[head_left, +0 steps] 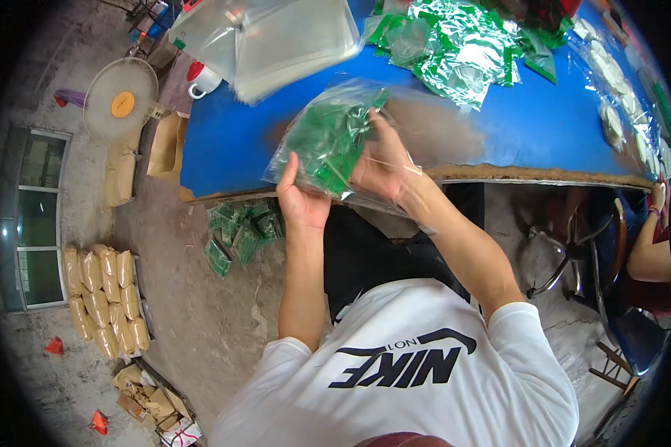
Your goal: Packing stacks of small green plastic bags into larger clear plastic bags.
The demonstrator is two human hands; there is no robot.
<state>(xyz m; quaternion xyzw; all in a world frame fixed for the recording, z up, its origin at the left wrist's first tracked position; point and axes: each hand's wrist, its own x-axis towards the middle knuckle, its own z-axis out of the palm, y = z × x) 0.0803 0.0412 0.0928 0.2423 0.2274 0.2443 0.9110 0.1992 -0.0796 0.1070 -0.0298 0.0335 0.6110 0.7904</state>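
Above the near edge of the blue table I hold a clear plastic bag point(285, 160) with several small green packets point(326, 141) in it. My left hand point(303, 201) grips the bag's lower left side, thumb up. My right hand point(384, 160) holds the packets from the right, and clear film lies over its wrist. Parts of its fingers are hidden behind the packets. Beyond the bag, a stack of flat clear bags point(298, 52) lies at the far left of the table. A heap of green and silver packets point(462, 48) lies at the far middle.
A white mug with a red lid point(203, 78) stands by the table's point(224, 153) left edge. Filled green bags point(244, 227) lie on the floor below. A round fan point(121, 99) and stacked tan sacks point(104, 298) are at left. Another person's arm point(652, 246) and chairs point(574, 246) are at right.
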